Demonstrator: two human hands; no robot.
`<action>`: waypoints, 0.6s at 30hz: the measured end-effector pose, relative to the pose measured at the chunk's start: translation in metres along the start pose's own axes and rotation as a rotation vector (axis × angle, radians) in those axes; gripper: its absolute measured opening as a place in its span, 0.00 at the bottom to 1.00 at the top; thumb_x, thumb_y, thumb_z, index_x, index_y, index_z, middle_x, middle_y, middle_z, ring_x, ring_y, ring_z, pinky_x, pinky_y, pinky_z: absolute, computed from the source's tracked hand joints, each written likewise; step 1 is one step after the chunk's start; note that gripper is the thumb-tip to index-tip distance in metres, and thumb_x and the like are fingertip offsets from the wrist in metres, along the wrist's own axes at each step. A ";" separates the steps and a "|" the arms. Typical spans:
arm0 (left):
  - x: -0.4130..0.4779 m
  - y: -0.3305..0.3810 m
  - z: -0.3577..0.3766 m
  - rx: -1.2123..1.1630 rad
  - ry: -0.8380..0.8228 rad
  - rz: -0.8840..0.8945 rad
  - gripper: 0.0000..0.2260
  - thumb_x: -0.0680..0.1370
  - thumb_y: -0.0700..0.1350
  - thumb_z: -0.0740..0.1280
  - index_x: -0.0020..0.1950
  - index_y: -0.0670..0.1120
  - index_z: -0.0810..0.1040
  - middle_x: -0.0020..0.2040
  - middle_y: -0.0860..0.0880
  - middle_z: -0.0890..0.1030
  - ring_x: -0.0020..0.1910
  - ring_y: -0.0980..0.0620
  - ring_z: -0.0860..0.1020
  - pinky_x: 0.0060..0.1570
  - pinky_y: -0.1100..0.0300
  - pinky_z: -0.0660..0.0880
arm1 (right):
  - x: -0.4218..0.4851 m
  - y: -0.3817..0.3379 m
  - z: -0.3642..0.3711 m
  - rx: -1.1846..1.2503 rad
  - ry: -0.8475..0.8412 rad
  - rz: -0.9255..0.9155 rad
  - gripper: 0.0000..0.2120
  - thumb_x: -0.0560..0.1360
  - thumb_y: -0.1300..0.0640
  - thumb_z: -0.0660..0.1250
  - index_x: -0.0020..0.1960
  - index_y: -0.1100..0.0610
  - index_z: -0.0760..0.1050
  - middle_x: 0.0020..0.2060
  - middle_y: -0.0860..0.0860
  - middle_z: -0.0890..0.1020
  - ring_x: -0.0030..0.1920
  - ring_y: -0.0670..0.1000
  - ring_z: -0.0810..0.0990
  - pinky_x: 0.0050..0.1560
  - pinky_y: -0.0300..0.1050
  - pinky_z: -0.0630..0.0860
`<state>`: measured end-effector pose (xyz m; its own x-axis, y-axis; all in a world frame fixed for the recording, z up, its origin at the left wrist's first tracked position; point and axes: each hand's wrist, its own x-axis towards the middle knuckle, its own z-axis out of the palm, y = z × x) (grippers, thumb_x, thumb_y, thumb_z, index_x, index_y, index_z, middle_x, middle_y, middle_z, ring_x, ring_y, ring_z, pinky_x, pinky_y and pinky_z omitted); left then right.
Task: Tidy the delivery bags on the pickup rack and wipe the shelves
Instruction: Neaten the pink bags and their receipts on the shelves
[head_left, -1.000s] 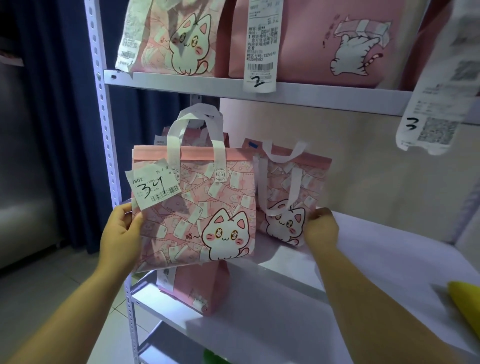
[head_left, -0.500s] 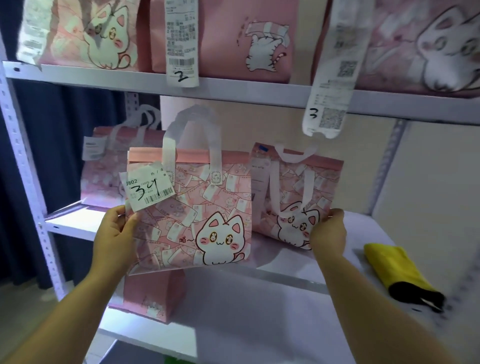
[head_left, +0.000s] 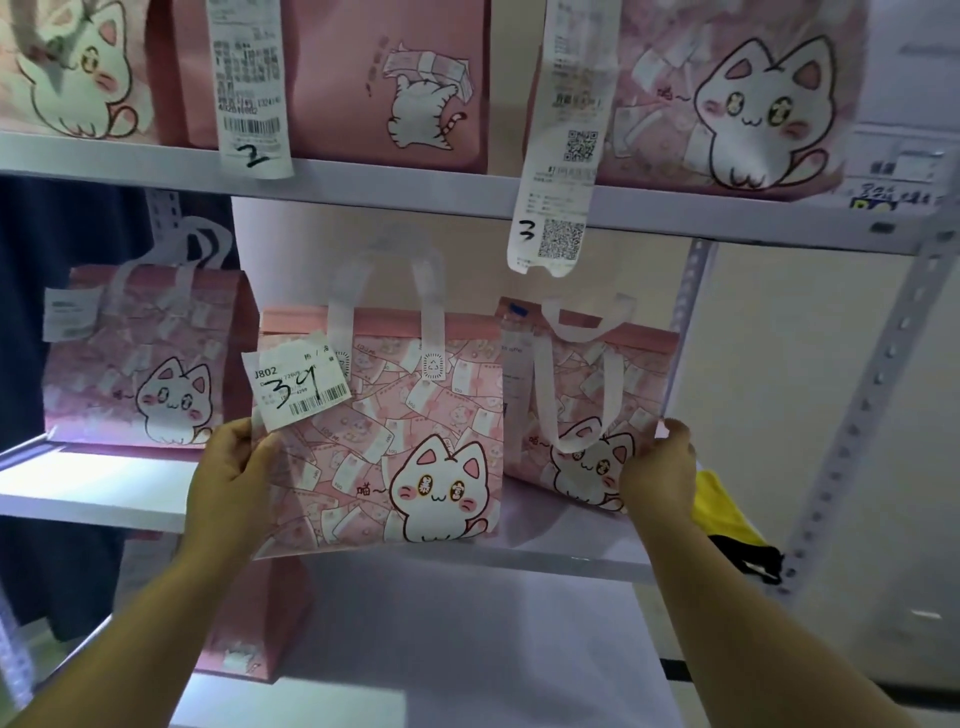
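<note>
White metal rack (head_left: 872, 395) against a beige wall (head_left: 779, 389), dark blue curtain (head_left: 52, 234) off to the left. Along the middle shelf (head_left: 78, 483), three pink cat-print delivery bags in a row.

Left bag (head_left: 135, 364) upright toward the back, white handles up, a small slip on its left side. Centre bag (head_left: 415, 431) forward at the shelf's front edge, upright, handles raised, a label (head_left: 298, 387) handwritten "34" at its upper left corner; cannot tell whether its base rests on the shelf. Left hand (head_left: 228, 483) clamped on this bag's left edge, thumb across the front face, fingers hidden behind.

Right bag (head_left: 587, 384) just behind and beside it, partly overlapped, one handle flopped down over the printed cat. Right hand (head_left: 657, 467) closed around that bag's lower right corner, fingertips curled over the edge.

Yellow cloth (head_left: 722, 506) lying on the same shelf just right of the right hand, a black part at its near end.

On the upper shelf (head_left: 363, 189), more pink bags, with a receipt marked "2" (head_left: 249, 88) and a receipt marked "3" (head_left: 561, 156) hanging over the edge. Lower bag (head_left: 254, 618) standing one shelf down, below the left hand.
</note>
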<state>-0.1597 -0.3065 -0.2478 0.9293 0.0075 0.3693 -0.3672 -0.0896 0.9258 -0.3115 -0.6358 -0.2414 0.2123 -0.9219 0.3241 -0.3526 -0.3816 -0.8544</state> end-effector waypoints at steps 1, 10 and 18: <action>0.001 0.000 0.001 0.002 0.002 0.002 0.04 0.79 0.46 0.62 0.53 0.52 0.73 0.51 0.50 0.81 0.50 0.46 0.79 0.51 0.44 0.75 | -0.001 -0.002 0.000 -0.020 0.042 -0.010 0.24 0.75 0.66 0.60 0.70 0.59 0.62 0.62 0.62 0.71 0.58 0.65 0.73 0.51 0.56 0.72; 0.013 0.005 -0.009 -0.012 0.017 0.051 0.06 0.80 0.44 0.61 0.56 0.47 0.73 0.50 0.51 0.79 0.48 0.50 0.76 0.41 0.58 0.70 | -0.038 -0.044 0.009 0.127 -0.020 -0.355 0.11 0.74 0.61 0.65 0.56 0.55 0.72 0.53 0.52 0.75 0.52 0.54 0.75 0.53 0.50 0.74; 0.041 -0.005 -0.028 -0.034 0.006 0.042 0.06 0.80 0.44 0.61 0.57 0.48 0.72 0.51 0.50 0.78 0.49 0.49 0.77 0.45 0.55 0.71 | -0.096 -0.092 0.050 0.145 -0.534 -0.477 0.16 0.76 0.52 0.65 0.63 0.51 0.71 0.48 0.44 0.76 0.47 0.43 0.76 0.51 0.44 0.76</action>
<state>-0.1208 -0.2775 -0.2354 0.9130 0.0104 0.4078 -0.4066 -0.0561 0.9119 -0.2539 -0.5090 -0.2138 0.7411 -0.4854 0.4638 0.0055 -0.6864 -0.7272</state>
